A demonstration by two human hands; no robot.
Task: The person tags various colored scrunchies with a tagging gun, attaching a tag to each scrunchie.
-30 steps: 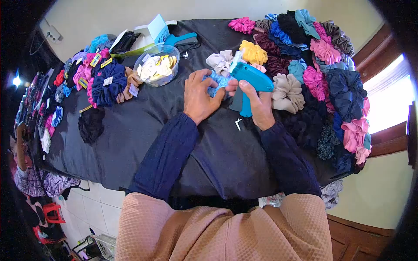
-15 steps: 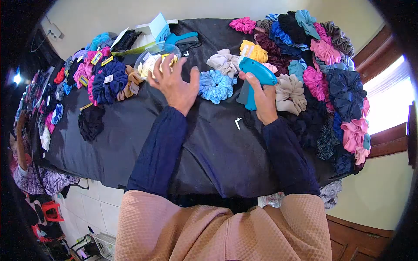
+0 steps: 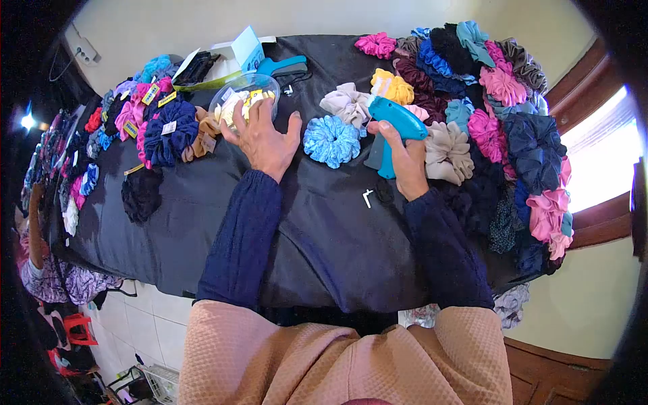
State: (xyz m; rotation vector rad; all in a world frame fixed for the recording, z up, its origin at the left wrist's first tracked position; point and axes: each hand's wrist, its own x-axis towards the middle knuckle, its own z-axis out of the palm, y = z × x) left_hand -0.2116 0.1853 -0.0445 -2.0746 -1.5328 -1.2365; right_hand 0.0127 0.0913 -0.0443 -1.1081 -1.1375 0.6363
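Note:
My right hand [image 3: 407,162] is wrapped around a teal tagging gun [image 3: 398,120], whose nose points up and left. My left hand [image 3: 264,140] has its fingers spread over the near side of a clear round tub [image 3: 214,108] holding white and yellow tags [image 3: 233,100]; the hand hides part of it. No tag can be made out in those fingers. Between the hands lies a light blue scrunchie [image 3: 324,150], with a pale grey scrunchie [image 3: 345,102] just behind it. A beige scrunchie [image 3: 447,155] sits right of the gun.
Tagged scrunchies [image 3: 169,135] are heaped on the left of the black-covered table [image 3: 324,236]; many more scrunchies [image 3: 533,152] pile up on the right. At the back are an opened box [image 3: 247,48] and a second teal tagging gun [image 3: 283,66]. A small white piece [image 3: 367,198] lies near my right wrist.
My left hand has shifted slightly left, uncovering more tags in the tub. The light blue scrunchie sits slightly further left. My right hand keeps hold of the tagging gun. The view has tilted slightly.

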